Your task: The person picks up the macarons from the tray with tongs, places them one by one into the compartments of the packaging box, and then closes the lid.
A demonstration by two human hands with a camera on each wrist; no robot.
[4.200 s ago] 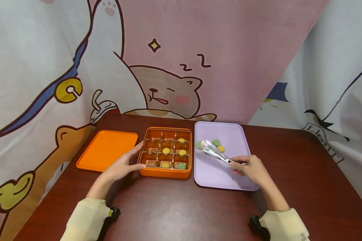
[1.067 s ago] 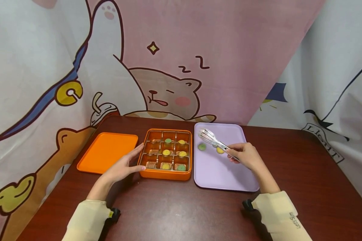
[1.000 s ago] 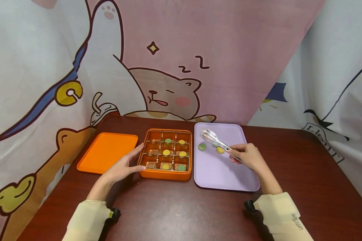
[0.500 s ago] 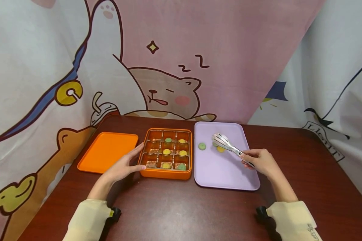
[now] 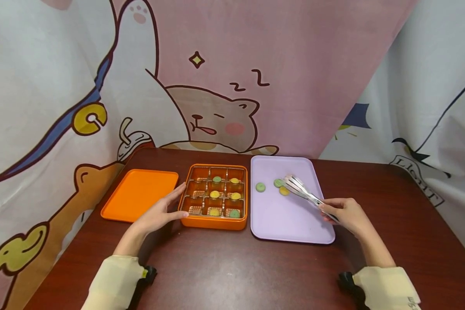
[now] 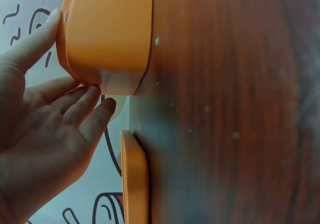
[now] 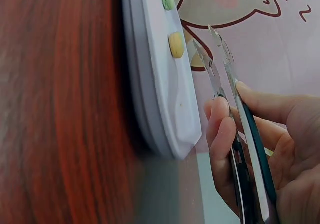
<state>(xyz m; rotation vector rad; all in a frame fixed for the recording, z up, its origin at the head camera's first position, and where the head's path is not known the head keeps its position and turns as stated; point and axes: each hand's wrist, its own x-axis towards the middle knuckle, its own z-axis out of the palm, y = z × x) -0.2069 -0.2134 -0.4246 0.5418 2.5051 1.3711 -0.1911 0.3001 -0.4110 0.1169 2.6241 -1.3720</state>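
Over a lilac tray (image 5: 275,224), a person's right hand (image 5: 346,213) grips tongs (image 5: 311,197) angled forward-left, parted tips near the yellow disc (image 5: 284,191) lying there, as the left hand (image 5: 159,214), fingers extended, touches an orange box (image 5: 213,223).

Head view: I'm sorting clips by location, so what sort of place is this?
Likely an indoor booth set up for tabletop work: a cartoon-printed cloth hangs behind a dark wooden table, which bears an orange compartment box and a lilac tray.
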